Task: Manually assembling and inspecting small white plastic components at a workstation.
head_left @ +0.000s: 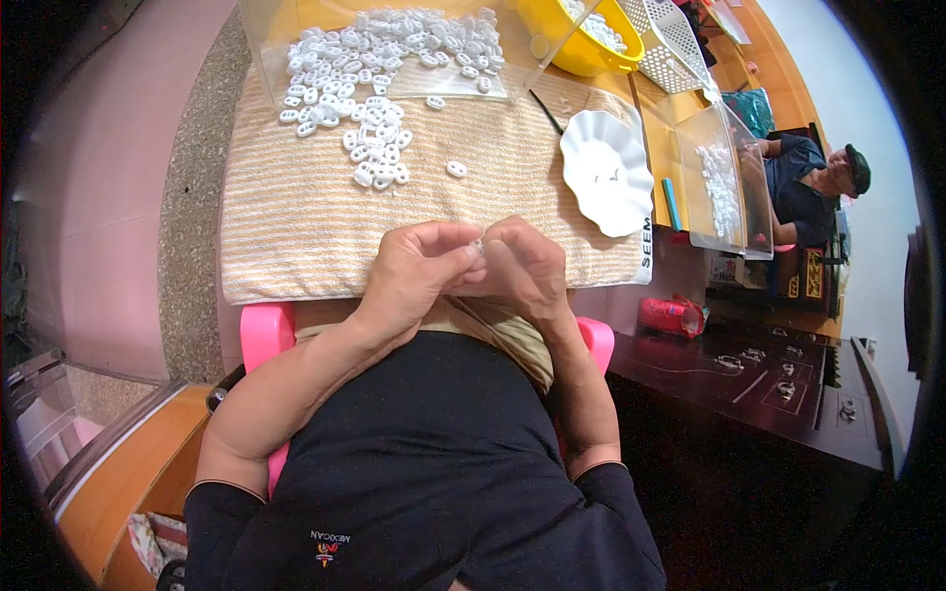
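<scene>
Above the near edge of the striped towel [296,241], my two hands meet fingertip to fingertip. My left hand [412,264] is closed in a pinch, with a small whitish piece [480,244] between thumb and forefinger. The fingers of my right hand [530,264] are bent and pressed together against that same spot; what they grip is hidden and slightly blurred. Beyond the hands lies a single white oval plastic piece with two holes [456,169]. A heap of similar white pieces [374,138] spreads farther back, out of a clear box [271,74].
A white scalloped dish [603,182] holding tiny dark bits lies at the right. Behind it stand a yellow basin [581,49] and a white perforated basket [665,44]. Another person [803,177] sits at the right by a clear box [744,187] of white pieces.
</scene>
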The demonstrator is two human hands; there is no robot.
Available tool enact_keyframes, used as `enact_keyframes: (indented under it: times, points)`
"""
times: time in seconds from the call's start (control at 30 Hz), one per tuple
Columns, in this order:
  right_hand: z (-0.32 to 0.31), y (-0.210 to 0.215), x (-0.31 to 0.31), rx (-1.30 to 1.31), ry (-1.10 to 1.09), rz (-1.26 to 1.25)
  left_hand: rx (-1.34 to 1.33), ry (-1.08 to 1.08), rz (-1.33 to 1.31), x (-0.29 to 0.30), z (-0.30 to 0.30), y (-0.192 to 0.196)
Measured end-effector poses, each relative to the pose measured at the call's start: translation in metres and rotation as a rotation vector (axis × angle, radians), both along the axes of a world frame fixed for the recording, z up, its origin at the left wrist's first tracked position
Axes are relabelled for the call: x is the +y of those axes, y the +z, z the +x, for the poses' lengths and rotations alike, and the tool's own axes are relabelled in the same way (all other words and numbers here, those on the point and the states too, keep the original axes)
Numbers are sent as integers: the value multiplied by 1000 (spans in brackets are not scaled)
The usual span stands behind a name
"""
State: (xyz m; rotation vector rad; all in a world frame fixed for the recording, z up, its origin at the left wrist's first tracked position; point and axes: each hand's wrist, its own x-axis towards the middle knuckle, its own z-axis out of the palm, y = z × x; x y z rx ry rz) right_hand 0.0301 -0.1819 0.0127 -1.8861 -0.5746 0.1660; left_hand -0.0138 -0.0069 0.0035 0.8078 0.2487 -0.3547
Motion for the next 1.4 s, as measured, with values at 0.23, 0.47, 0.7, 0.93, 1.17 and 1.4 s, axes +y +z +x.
enact_keyframes:
  times: [0.23, 0.47, 0.7, 0.93, 1.17, 1.4]
  points:
    - [-1, 3, 3, -4, -16, -47, -17, 33, 41, -3, -2, -2]
    - [1, 9, 2, 35, -17, -60, -26, 45, 33, -4, -2, 0]
    - [-1, 25, 6, 252, -29, 96, -30, 29, 6, 1, 0, 6]
    - [19, 21, -6, 327, -36, 114, 1, 66, -25, 3, 1, 9]
    - [57, 23, 15, -147, 31, -268, -9, 156, -85, 3, 1, 5]
    - [67, 20, 46, -309, -16, -643, -1, 210, -110, 4, 2, 6]
